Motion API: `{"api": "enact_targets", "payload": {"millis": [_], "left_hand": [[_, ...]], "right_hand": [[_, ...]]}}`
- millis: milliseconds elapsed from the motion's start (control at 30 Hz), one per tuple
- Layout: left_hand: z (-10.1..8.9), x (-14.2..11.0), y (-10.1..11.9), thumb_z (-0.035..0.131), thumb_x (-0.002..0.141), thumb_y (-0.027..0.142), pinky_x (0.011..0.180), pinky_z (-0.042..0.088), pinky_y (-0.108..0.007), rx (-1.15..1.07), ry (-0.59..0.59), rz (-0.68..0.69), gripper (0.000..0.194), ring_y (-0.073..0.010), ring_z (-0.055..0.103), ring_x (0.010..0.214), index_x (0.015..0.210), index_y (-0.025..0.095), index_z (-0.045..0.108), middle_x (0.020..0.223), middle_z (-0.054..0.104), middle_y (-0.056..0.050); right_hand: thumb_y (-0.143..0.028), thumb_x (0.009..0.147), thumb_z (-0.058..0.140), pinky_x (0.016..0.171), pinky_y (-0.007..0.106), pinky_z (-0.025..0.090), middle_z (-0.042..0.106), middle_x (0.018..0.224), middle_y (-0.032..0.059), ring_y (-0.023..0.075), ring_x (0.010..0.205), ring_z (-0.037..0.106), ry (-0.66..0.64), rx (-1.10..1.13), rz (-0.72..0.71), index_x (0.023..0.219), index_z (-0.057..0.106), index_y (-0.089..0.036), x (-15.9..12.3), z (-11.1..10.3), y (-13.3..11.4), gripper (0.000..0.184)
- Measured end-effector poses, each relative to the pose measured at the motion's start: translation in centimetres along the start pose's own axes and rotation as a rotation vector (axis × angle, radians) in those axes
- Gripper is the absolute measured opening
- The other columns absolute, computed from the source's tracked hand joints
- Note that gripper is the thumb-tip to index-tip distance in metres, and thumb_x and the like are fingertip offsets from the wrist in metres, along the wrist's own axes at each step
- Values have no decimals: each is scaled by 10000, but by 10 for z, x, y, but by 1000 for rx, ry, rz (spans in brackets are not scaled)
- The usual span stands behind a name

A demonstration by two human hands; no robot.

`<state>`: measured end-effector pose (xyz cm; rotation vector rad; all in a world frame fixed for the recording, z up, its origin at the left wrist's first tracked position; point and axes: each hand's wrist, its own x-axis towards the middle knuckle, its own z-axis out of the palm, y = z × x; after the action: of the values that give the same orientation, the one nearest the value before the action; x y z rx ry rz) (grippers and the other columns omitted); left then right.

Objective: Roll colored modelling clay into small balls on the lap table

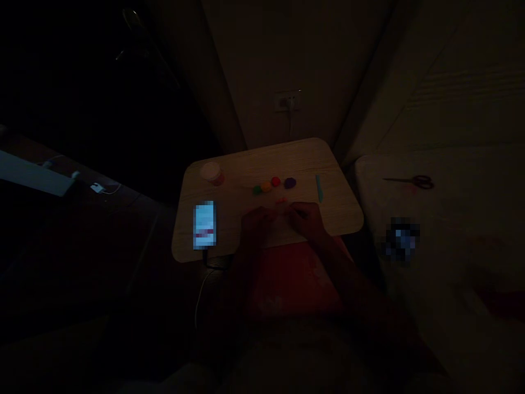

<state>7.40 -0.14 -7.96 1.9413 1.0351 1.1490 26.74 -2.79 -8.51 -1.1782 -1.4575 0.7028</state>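
Note:
In dim light, my left hand [257, 220] and my right hand [304, 216] are close together over the near part of a small wooden table [233, 205]. The fingers of both are curled and pinched; anything between them is too dark to make out. Just beyond the fingertips lies a small orange-red piece [281, 201], seemingly modelling clay. Farther back sit a green lump [257, 190], an orange lump [266, 186], a red lump [275, 181] and a purple lump [290, 183]. A teal plastic clay knife [319, 189] lies to their right.
A lidded tub [212, 173] stands at the table's back left, with a lit phone [204, 225] in front of it and a cable hanging off the edge. Scissors [411, 181] lie on the pale surface at right. A wall socket [287, 101] holds a plug.

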Motion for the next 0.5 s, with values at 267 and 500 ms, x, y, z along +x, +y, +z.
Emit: {"api": "enact_targets", "payload": {"millis": [267,500], "left_hand": [[5,-2,-4,637,978,339,826,604,-324,-155,14,-79,258,-196,764,847,1154,206,771,986,818,-64],[5,-3,0,791,849,303,764,611,-287,-138,65,-129,126,-183,766,789,868,180,780,871,809,-50]], "right_hand": [[-344,912,614,525,255,415,722,631,30,153,540,607,5,-9,-17,707,782,-175,0,1,2,314],[-342,914,598,514,249,407,705,609,23,147,528,599,13,5,-35,701,778,-173,1,0,0,325]]}}
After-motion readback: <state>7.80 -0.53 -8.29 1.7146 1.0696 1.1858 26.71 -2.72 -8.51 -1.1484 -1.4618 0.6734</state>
